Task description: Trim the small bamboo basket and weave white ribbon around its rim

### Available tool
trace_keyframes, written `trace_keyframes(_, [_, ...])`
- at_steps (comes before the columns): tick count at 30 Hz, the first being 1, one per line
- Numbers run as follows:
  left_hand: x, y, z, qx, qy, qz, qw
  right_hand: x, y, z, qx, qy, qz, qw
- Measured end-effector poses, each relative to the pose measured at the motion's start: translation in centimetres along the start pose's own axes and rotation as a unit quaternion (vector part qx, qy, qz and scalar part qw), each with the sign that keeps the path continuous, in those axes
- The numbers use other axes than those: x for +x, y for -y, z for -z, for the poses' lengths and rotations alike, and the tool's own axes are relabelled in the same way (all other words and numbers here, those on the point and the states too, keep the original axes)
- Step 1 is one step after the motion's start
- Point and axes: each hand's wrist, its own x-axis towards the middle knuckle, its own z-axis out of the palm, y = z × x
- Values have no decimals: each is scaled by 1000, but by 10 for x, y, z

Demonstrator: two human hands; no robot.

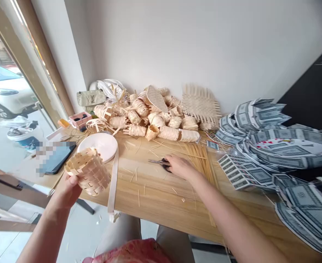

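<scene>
Your left hand (69,191) is closed around the underside of one woven bamboo basket (88,171), holding it up just in front of the white round disc (98,146), with the basket's rim overlapping the disc's edge from this view. To the right of the disc, your right hand (179,167) is reaching out flat, and its fingers (169,160) touch the black handles of one pair of scissors (158,162); you can't tell from this view whether they are gripping the handles or only lying on them. Just right of the scissors lies one bundle of thin bamboo strips (202,168). Behind the disc sits one heap of woven bamboo pieces (147,118), too many and too overlapped to count, with one flat woven mat (200,104) at its right end, against the wall. One long white strap (112,186) runs from the disc over the near edge of the wooden table (161,204). Left of the disc lies one tablet (57,157), partly blurred. Far right of the disc are stacks of paper printed like playing cards (270,153). Between the strap and your right hand, you have open wood strewn with short offcuts (139,197).
</scene>
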Motion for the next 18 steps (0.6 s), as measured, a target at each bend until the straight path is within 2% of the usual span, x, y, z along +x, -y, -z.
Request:
trace_keyframes(2, [-6, -2, 10, 1, -18, 4, 1000, 2, -5, 0, 23, -6, -9, 1000])
trace_keyframes(4, [-9, 0, 15, 14, -12, 10, 1000, 0, -9, 3, 60, -13, -22, 998])
trace_keyframes(7, [-10, 9, 10, 38, 23, 19, 999, -10, -14, 9, 136, -11, -41, 990])
trace_keyframes(9, [-6, 16, -1, 49, 57, 25, 997, -21, -15, 13, 227, -23, -49, 972])
trace_keyframes(10, [-4, 19, -8, 55, 78, 26, 995, -28, -14, 14, 304, -37, -52, 950])
trace_keyframes(11, [-1, 22, -16, 60, 99, 25, 993, -35, -12, 15, 396, -52, -53, 915])
trace_keyframes(14, [5, 27, -41, 54, 167, 34, 984, -56, -1, 16, 635, -84, -58, 766])
trace_keyframes(15, [7, 28, -50, 47, 189, 41, 980, -63, 4, 16, 667, -80, -61, 738])
trace_keyframes(16, [8, 29, -58, 41, 208, 47, 976, -69, 9, 16, 683, -72, -67, 723])
trace_keyframes(18, [9, 30, -71, 36, 235, 59, 970, -81, 18, 17, 689, -46, -75, 719])
